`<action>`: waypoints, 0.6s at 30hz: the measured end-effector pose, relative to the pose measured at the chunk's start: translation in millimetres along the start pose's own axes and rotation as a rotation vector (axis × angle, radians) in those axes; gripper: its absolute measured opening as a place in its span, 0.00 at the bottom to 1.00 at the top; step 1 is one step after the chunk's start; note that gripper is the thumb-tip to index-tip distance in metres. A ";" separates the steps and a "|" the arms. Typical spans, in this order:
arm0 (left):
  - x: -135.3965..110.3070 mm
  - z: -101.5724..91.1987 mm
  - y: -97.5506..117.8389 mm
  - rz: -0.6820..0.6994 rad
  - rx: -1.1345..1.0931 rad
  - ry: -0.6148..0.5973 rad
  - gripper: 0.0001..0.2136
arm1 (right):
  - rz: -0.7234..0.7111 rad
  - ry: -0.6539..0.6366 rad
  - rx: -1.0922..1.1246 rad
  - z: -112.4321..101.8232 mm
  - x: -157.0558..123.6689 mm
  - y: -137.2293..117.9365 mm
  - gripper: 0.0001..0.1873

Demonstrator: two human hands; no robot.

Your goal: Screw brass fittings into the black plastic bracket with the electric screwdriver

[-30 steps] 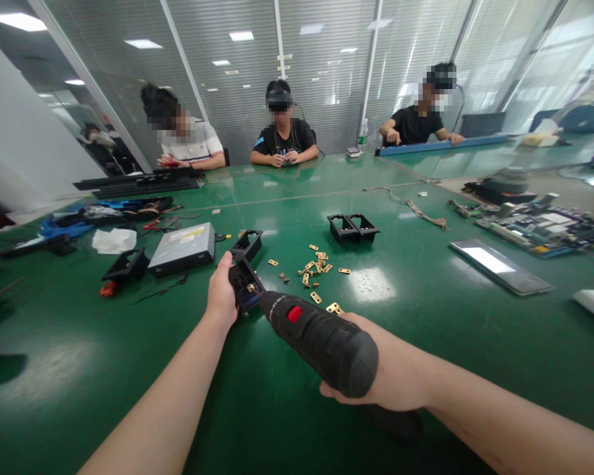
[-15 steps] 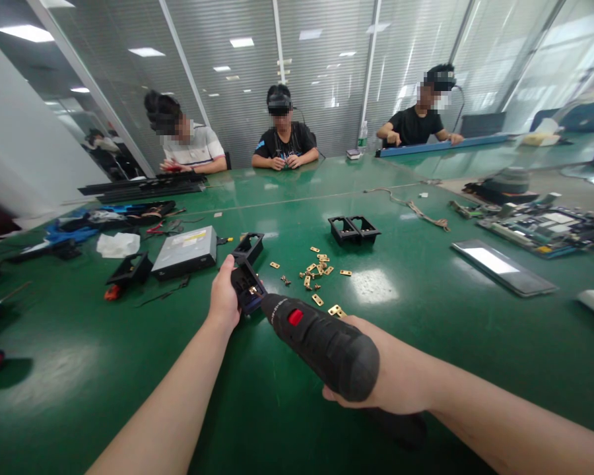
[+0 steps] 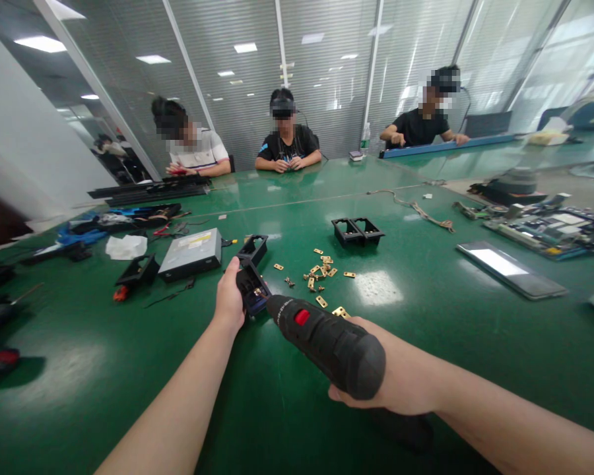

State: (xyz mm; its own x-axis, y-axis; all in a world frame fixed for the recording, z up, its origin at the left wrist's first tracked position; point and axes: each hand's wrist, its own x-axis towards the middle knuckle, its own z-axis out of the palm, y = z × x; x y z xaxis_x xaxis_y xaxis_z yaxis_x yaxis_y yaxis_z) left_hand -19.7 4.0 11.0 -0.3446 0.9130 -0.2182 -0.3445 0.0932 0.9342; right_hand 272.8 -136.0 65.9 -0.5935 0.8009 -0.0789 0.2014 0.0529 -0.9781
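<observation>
My left hand (image 3: 230,295) grips a black plastic frame (image 3: 250,280) by its left side, tilted above the green table. Inside the frame a small brassy piece shows. My right hand (image 3: 371,359) is closed round the handle of a black cordless drill (image 3: 327,340) with a red switch on top. The drill's nose points into the frame's lower right; whether its bit touches a screw I cannot tell. Beyond the drill lie several loose brass plates (image 3: 321,301) and a few small screws (image 3: 290,282). Another black frame (image 3: 254,247) stands just behind the held one.
Two joined black frames (image 3: 358,231) stand farther back. On the left are a grey disc drive (image 3: 191,254), a white tissue (image 3: 126,247) and one more black frame (image 3: 137,272). A phone (image 3: 509,270) and circuit boards (image 3: 549,224) lie right. Several people sit across the table.
The whole view has shifted slightly, so things appear a little farther right and lower. Both hands keep their holds, with the drill still aimed into the frame.
</observation>
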 end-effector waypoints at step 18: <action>-0.1 2.0 -0.9 0.008 -0.007 0.009 0.20 | -0.060 -0.009 0.064 1.5 0.7 0.9 0.19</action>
State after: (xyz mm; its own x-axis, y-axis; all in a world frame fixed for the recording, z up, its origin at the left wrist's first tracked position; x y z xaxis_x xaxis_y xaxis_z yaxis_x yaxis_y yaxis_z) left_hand -17.6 4.6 10.8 -0.3552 0.9102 -0.2132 -0.3479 0.0830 0.9338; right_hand 271.4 -136.3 64.6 -0.6098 0.7922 -0.0213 0.1156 0.0623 -0.9913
